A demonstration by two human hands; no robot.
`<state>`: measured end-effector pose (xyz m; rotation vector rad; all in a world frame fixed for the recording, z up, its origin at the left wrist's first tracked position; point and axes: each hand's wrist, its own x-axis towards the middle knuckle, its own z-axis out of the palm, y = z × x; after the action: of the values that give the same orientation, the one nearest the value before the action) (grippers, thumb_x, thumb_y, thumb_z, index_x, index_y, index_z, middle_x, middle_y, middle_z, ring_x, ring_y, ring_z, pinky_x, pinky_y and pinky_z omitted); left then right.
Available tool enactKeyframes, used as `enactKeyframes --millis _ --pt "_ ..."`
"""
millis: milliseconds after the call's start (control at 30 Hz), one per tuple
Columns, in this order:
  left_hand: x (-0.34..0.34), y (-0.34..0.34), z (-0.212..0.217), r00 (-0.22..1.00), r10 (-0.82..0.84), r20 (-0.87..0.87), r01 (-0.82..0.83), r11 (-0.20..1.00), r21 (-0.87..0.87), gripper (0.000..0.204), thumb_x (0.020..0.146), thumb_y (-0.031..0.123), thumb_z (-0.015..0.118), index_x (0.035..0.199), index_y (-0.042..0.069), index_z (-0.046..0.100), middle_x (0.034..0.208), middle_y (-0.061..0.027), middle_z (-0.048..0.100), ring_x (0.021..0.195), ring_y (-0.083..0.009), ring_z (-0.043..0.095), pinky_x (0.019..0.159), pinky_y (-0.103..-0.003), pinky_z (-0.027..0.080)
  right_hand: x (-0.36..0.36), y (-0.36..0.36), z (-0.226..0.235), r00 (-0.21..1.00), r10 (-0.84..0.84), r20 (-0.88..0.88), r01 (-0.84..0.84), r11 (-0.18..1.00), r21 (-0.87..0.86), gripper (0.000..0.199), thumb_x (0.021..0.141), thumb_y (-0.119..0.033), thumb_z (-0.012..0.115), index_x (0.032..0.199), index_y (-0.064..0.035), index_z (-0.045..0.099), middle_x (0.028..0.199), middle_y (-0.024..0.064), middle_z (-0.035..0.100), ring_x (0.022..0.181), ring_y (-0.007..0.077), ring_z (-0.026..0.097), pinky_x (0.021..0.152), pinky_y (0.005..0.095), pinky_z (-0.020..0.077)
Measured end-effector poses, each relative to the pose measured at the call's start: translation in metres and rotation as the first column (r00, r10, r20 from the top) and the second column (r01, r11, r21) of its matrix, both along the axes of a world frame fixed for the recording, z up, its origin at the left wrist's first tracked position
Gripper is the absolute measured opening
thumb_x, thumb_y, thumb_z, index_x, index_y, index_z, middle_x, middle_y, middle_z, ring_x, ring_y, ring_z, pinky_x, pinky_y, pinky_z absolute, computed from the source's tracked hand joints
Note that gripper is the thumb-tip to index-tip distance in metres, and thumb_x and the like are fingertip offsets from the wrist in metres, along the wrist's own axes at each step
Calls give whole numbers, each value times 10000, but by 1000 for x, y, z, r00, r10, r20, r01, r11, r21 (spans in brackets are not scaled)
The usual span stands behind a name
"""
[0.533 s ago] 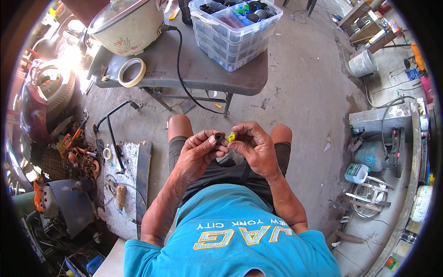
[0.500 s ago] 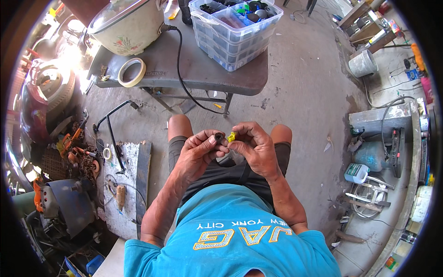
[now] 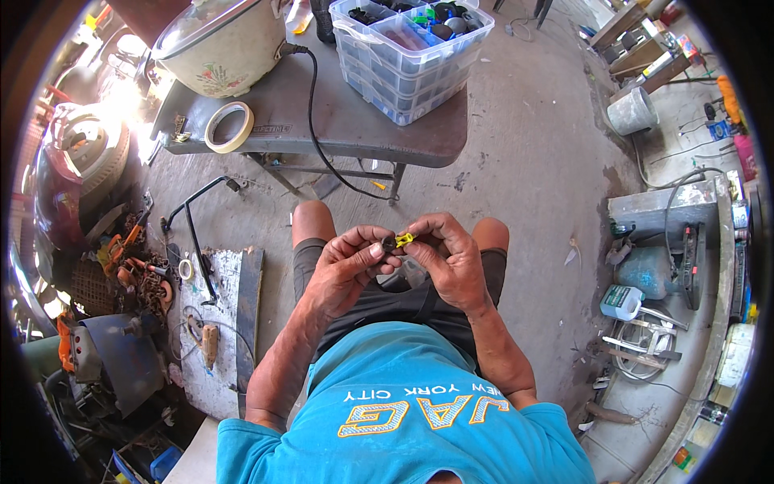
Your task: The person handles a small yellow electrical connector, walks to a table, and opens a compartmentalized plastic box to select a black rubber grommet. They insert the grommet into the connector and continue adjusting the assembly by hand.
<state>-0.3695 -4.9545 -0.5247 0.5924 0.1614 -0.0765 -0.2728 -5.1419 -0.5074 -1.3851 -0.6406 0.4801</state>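
Observation:
Above my lap, my left hand (image 3: 352, 260) pinches a small dark round part (image 3: 389, 243) between thumb and fingers. My right hand (image 3: 447, 256) holds a small yellow plastic piece (image 3: 404, 239) at its fingertips. The two pieces meet or nearly meet between the hands; whether they are joined I cannot tell. Fingers hide much of both, and their exact kind is too small to make out.
Ahead is a dark table (image 3: 322, 133) with a clear compartment box (image 3: 409, 68), a masking tape roll (image 3: 229, 127), a flowered cooker (image 3: 222, 60) and a black cord. Chains and tools (image 3: 137, 258) lie left; a jug (image 3: 622, 302) and a grey bucket (image 3: 634, 111) are right.
The yellow piece has turned and come closer to the dark part, showing more of its length. Both hands stay in nearly the same place.

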Motion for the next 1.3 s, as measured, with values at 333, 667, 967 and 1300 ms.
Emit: enactKeyframes --millis 333,667,967,1300 --pt "-2 1 1 1000 10 1 -10 1000 7 229 1019 43 629 1229 -51 635 1105 -157 728 991 -211 748 891 -301 634 -2 1 0 1000 4 -16 -4 1000 1 197 993 -23 669 1175 -27 595 1083 74 675 1032 129 676 932 286 567" --pt "-2 0 2 1000 -5 14 5 1000 1 253 1036 65 608 1257 -58 617 1122 -159 722 995 -218 749 899 -318 637 -1 0 4 1000 6 9 -5 999 -35 228 990 -49 682 1207 -23 614 1095 86 689 1043 137 678 934 287 562" --pt "1 -1 0 1000 -22 21 23 1000 -21 262 1060 94 575 1269 -60 612 1134 -157 720 990 -210 748 889 -314 637 0 1 11 999 13 52 -10 999 -52 218 985 -51 685 1198 -5 679 1076 95 718 1002 143 698 871 285 577" --pt "1 0 0 999 -20 28 21 1000 -15 260 1060 106 579 1261 -56 614 1150 -153 718 997 -202 743 887 -300 633 0 1 7 998 16 65 -14 1000 -28 178 972 -36 691 1148 -15 676 1066 88 714 983 138 692 851 284 577"
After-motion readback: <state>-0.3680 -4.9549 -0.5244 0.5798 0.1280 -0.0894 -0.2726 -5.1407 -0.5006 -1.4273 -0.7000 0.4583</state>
